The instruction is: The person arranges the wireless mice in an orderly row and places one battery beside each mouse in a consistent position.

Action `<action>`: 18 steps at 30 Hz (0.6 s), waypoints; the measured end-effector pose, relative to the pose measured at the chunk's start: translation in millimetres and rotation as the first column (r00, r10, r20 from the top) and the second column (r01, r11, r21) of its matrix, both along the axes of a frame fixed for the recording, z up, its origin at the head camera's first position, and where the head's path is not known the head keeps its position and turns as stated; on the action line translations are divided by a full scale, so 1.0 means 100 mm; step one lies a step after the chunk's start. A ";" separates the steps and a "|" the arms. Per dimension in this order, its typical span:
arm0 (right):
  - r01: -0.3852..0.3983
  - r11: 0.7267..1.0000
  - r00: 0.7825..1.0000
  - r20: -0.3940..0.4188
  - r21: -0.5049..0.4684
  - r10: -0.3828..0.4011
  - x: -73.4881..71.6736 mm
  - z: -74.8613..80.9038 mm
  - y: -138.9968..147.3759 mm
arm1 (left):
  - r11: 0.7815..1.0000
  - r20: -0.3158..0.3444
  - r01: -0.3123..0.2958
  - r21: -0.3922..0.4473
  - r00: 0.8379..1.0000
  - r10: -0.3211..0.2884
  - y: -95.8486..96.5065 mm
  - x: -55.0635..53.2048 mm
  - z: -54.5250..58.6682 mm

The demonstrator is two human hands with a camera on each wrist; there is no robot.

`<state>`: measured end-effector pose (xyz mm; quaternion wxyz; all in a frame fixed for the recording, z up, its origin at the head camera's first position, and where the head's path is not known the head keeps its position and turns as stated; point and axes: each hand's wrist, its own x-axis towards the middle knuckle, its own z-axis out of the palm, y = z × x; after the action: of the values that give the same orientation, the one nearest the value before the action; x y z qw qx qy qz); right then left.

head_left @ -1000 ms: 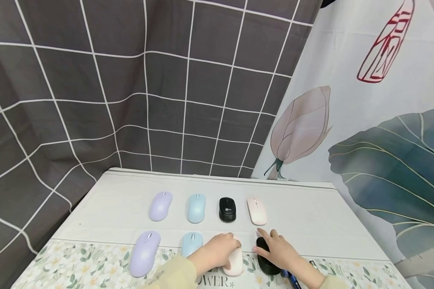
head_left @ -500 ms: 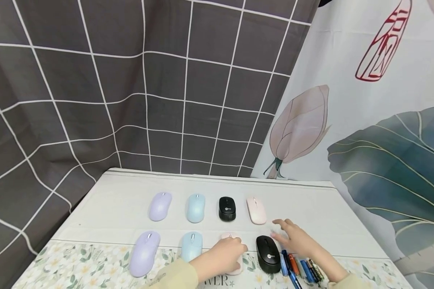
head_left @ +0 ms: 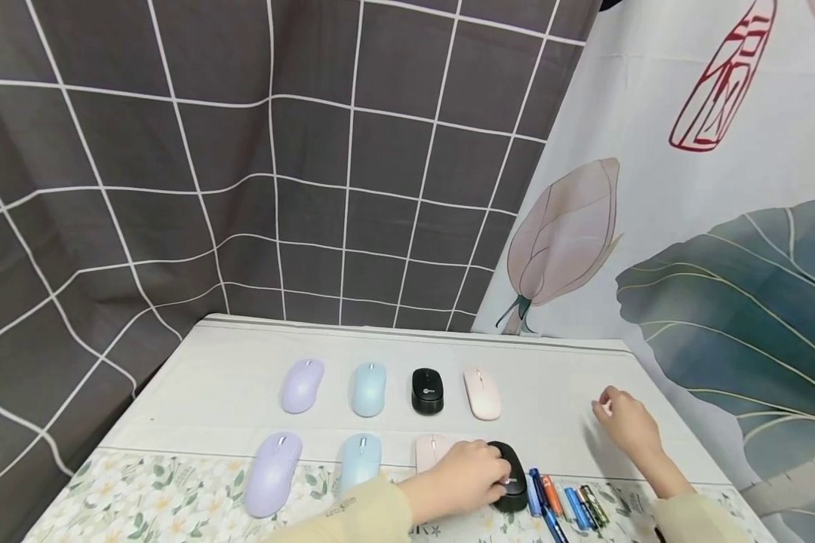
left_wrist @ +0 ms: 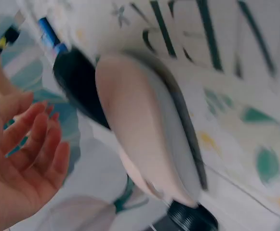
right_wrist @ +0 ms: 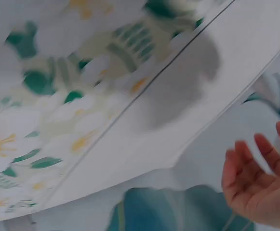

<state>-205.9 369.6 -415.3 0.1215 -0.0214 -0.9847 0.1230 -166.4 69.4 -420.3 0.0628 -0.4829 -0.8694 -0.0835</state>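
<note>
My left hand (head_left: 472, 475) has its fingers at the left side of the front black mouse (head_left: 514, 479), overlapping it in the head view. Partly behind that hand lies the front pink mouse (head_left: 431, 451). The left wrist view shows the left hand (left_wrist: 26, 159) with loosely bent fingers and nothing in them, apart from the pink mouse (left_wrist: 135, 120). My right hand (head_left: 628, 422), raised over the right side of the white table, holds nothing. Its fingers (right_wrist: 238, 168) are loosely curled in the right wrist view.
A front purple mouse (head_left: 273, 475) and light blue mouse (head_left: 361, 461) lie leftward. Behind stand purple (head_left: 302, 386), light blue (head_left: 369, 390), black (head_left: 427, 391) and pink (head_left: 482, 394) mice in a row. A blue pen (head_left: 552, 516) and several small coloured cylinders (head_left: 577, 507) lie right.
My left hand has moved right, from the front pink mouse to the front black one. My right hand has left the black mouse and swung away to the right.
</note>
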 end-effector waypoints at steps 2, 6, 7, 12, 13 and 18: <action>0.060 0.998 0.998 -0.014 0.019 -0.059 -0.02 -0.03 0.14 | 1.000 -0.085 -0.003 -0.013 0.996 0.002 0.12 0.02 -0.03; 0.116 0.993 0.993 0.012 -0.011 -0.116 -0.07 -0.11 0.43 | 0.999 -0.134 -0.032 -0.026 0.991 0.028 0.32 0.03 -0.07; 0.114 0.993 0.993 0.025 -0.021 -0.114 -0.08 -0.13 0.50 | 0.999 -0.132 -0.042 -0.034 0.991 0.037 0.36 0.03 -0.07; 0.063 0.998 0.997 0.055 -0.010 -0.063 -0.08 -0.17 0.77 | 0.997 -0.101 -0.057 -0.056 0.994 0.051 0.55 0.00 -0.07; 0.056 0.998 0.997 0.048 0.009 -0.056 -0.07 -0.17 0.80 | 0.997 -0.103 -0.053 -0.063 0.994 0.047 0.58 0.00 -0.07; 0.033 0.997 0.999 0.037 0.065 -0.035 -0.05 -0.20 0.85 | 0.991 -0.100 -0.057 -0.121 0.994 0.045 0.67 -0.01 -0.09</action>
<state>-211.3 454.9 -435.1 0.1056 -0.0366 -0.9898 0.0889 -167.1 136.9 -429.2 0.0769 -0.4669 -0.8809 -0.0043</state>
